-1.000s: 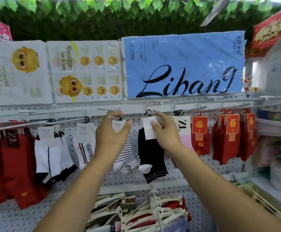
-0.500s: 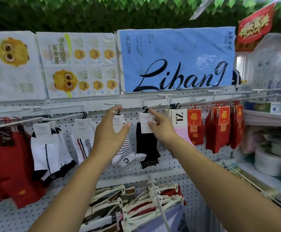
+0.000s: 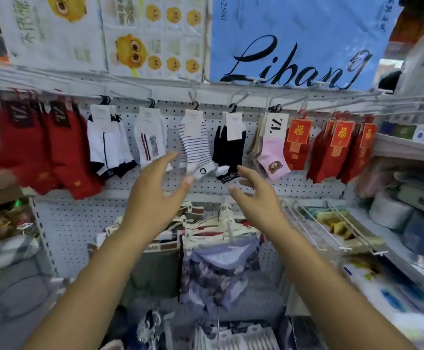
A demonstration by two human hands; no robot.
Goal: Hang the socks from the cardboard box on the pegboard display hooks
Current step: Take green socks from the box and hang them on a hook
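Note:
A striped white sock (image 3: 195, 145) and a black sock (image 3: 229, 147) hang side by side from hooks on the white pegboard (image 3: 74, 221). My left hand (image 3: 155, 188) hovers below the striped sock, fingers spread, holding nothing. My right hand (image 3: 254, 193) is below the black sock, fingers loose and empty. Neither hand touches a sock. Along the same row hang red socks (image 3: 42, 147), white socks with dark trim (image 3: 110, 145), a white sock with red stripes (image 3: 150, 137), pink socks (image 3: 272, 152) and more red socks (image 3: 339, 150). The cardboard box is not in view.
Tissue packs, one blue (image 3: 294, 41) and others white with yellow faces (image 3: 105, 34), sit on the shelf above. Clothes on white hangers (image 3: 206, 228) project from the pegboard below my hands. Shelves of goods (image 3: 407, 210) stand at right, and wire hooks (image 3: 344, 231) stick out.
Both hands let go of the sock tags at the hooks and dropped down, away from the pegboard. The camera tilted downward, showing the hanger rack below.

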